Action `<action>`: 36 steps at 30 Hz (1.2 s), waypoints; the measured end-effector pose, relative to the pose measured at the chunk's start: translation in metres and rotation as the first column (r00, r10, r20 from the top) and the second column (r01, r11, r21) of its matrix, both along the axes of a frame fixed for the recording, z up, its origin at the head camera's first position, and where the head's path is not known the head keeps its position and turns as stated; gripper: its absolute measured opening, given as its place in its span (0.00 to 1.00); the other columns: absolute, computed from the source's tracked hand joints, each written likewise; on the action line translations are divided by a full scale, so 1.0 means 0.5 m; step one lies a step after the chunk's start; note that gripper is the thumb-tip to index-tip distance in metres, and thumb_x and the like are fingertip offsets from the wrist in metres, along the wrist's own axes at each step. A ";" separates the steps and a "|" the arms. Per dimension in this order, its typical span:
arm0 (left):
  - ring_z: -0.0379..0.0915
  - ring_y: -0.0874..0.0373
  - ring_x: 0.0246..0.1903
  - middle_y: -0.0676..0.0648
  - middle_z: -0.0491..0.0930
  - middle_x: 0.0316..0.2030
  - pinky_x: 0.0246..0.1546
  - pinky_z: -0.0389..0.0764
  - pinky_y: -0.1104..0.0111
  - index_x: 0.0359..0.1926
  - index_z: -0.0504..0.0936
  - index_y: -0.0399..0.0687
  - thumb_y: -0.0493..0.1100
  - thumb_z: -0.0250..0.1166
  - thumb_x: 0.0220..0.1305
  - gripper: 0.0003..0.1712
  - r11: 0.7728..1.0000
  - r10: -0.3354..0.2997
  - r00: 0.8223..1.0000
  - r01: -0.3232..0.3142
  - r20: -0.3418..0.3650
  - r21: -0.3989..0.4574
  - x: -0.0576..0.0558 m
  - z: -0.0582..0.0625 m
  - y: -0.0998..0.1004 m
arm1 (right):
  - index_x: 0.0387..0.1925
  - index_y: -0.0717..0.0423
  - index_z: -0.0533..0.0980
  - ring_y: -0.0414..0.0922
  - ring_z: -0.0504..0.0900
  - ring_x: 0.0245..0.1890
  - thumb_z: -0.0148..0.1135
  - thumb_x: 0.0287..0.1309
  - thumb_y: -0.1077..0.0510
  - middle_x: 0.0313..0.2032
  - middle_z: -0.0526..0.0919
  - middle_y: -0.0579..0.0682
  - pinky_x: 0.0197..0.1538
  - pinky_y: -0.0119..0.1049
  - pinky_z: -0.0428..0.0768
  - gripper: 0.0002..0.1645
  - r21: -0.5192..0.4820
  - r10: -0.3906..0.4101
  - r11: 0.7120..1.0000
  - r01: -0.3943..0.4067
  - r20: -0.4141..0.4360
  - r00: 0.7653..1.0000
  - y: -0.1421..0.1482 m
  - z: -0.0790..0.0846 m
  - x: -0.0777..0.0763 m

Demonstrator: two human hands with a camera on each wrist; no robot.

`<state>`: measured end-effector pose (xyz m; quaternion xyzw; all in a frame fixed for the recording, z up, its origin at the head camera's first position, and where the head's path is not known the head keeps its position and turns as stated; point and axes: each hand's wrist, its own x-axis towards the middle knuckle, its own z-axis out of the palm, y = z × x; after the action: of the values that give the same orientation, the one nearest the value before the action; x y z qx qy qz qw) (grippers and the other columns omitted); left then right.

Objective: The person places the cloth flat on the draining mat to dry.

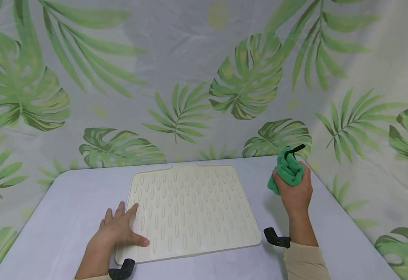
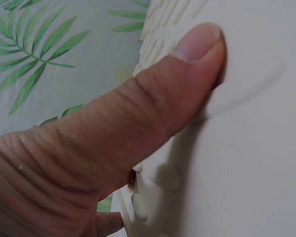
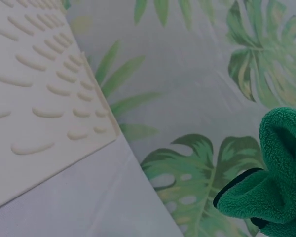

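1. Clasping a bunched green cloth (image 1: 289, 173), the R hand (image 1: 297, 196) is raised over the R side of the tabletop (image 1: 67, 210); its grip is closed snugly, thumb on one side of the folds & fingers on the other.
2. Cloth: plush, w/ dk trim along an edge (R wrist view) & a short blk loop (image 1: 296, 149) poking out on top. It's well apart from the L hand, beyond the mat's R edge.
3. L hand (image 1: 114, 229): at the mat's L edge. Thumb tip rests on the upper surface, index fingertip touches nr the edge, other fingers fan out to the L. Grip is spread wide, clasping nothing.
4. Mat (image 1: 190, 210): cream, approx. rectangular, rounded corners, rows of raised oval ribs. Lies mid-tabletop, slightly skewed.
5. Tabletop: white-covered.
6. Arms: blk wrist unit (image 1: 276, 238) on R, a similar one on L; beige sleeve (image 1: 305, 260) on R arm.
7. Bkgd: pale fabric backdrop (image 1: 190, 42) w/ green leaf print.
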<state>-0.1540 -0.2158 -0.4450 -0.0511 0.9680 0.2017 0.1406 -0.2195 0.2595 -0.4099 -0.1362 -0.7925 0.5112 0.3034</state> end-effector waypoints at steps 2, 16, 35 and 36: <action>0.29 0.10 0.71 0.19 0.41 0.76 0.68 0.45 0.23 0.78 0.58 0.42 0.71 0.85 0.20 0.83 1.000 -0.002 1.000 0.002 0.000 0.002 0.001 0.002 0.000 | 0.70 0.47 0.67 0.51 0.74 0.65 0.78 0.52 0.49 0.65 0.77 0.54 0.65 0.52 0.71 0.45 0.001 0.008 1.000 -0.008 0.001 1.000 -0.002 -0.001 0.000; 0.29 0.10 0.71 0.19 0.41 0.76 0.68 0.44 0.23 0.78 0.58 0.42 0.71 0.85 0.19 0.84 1.000 0.001 1.000 -0.001 0.001 0.014 -0.002 0.006 0.002 | 0.71 0.48 0.66 0.53 0.73 0.65 0.77 0.53 0.50 0.65 0.76 0.55 0.64 0.54 0.71 0.46 0.024 0.048 0.999 -0.049 0.017 0.999 -0.010 -0.001 0.001; 0.29 0.11 0.71 0.19 0.41 0.76 0.69 0.44 0.24 0.78 0.57 0.42 0.72 0.84 0.18 0.85 1.000 0.003 1.000 -0.003 0.008 0.011 0.001 0.003 0.001 | 0.72 0.48 0.66 0.54 0.73 0.65 0.77 0.53 0.52 0.65 0.74 0.56 0.64 0.55 0.71 0.47 0.032 0.109 0.993 -0.109 -0.003 0.994 -0.025 -0.010 -0.001; 0.29 0.11 0.71 0.19 0.41 0.76 0.69 0.44 0.24 0.78 0.57 0.42 0.72 0.84 0.17 0.86 1.000 0.006 1.000 -0.006 0.008 0.014 0.000 0.003 0.002 | 0.72 0.48 0.66 0.54 0.73 0.65 0.77 0.53 0.52 0.65 0.74 0.56 0.64 0.55 0.71 0.47 0.033 0.114 0.993 -0.113 -0.008 0.993 -0.026 -0.010 -0.002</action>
<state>-0.1539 -0.2150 -0.4433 -0.0538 0.9658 0.2087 0.1442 -0.2202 0.2466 -0.4149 -0.0834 -0.8058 0.5151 0.2799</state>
